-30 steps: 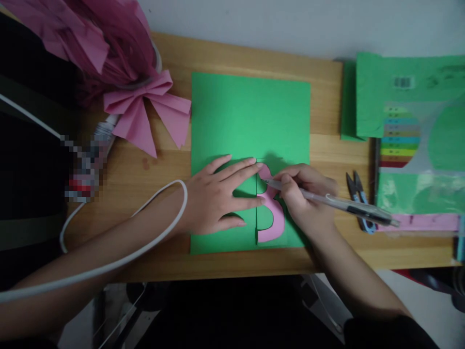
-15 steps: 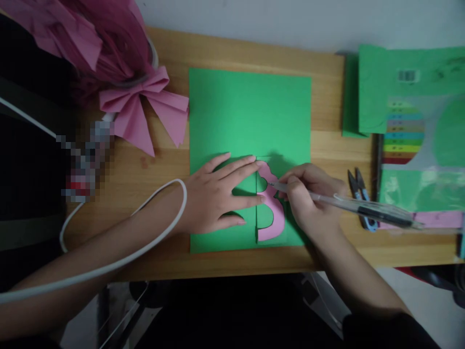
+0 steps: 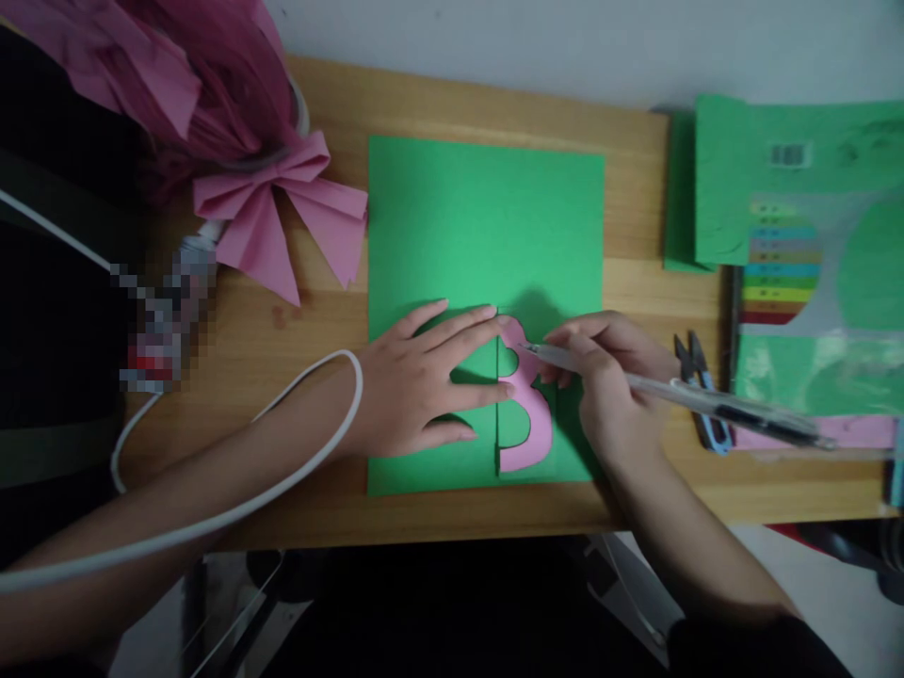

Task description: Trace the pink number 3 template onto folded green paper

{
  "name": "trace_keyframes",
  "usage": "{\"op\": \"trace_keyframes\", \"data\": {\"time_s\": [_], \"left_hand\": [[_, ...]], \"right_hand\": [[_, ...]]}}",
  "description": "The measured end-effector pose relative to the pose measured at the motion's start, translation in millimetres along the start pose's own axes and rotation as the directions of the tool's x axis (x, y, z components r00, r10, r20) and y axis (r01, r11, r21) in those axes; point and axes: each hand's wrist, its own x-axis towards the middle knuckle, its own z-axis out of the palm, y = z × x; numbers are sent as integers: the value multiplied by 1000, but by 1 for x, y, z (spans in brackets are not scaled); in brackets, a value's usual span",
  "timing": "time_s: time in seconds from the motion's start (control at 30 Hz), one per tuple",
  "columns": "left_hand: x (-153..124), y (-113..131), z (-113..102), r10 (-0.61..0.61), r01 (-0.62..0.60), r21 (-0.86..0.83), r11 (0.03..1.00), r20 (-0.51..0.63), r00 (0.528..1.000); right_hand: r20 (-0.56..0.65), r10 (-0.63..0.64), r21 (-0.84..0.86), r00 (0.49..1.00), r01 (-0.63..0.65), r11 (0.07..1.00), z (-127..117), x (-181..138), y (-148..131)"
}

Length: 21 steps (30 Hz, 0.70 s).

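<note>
A green sheet of paper lies on the wooden table. On its lower right rests a curvy pink paper cutout, shaped somewhat like a 3, with a dark line along its edge. My left hand is spread flat over the green sheet, its fingertips pressing the cutout's left side. Held between the fingers of my right hand is a clear pen. The pen's tip is at the upper part of the cutout, near its inner notch. My right fingertips partly cover the cutout's right edge.
Small blue-handled thread snips lie right of my right hand, beside a plastic pack of coloured paper. A folded pink paper bow sits at upper left. A white cable loops over my left forearm.
My right hand and the pen have shifted slightly; the pen tip has moved a little up along the cutout's notch. My left hand stays in place.
</note>
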Motion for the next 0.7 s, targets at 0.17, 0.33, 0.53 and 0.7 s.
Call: {"op": "trace_keyframes", "data": {"time_s": [0.17,0.33,0.53,0.7], "left_hand": [[0,1,1,-3,3,-6,1000,-17,1000],[0,0,2,8,-8,0,1000,-33,999],[-1,0,2,9,-9,0,1000,-35,999],[-1,-1,3,9,-8,8,1000,-27,1000]], "right_hand": [[51,-82,-149,995,88,985,2,1,3],[62,-131,-184,990,140,973,6,5,-1],[64,-160,-197,985,169,966,7,5,-2],[75,-155,-211,985,168,963,6,4,-1]]}}
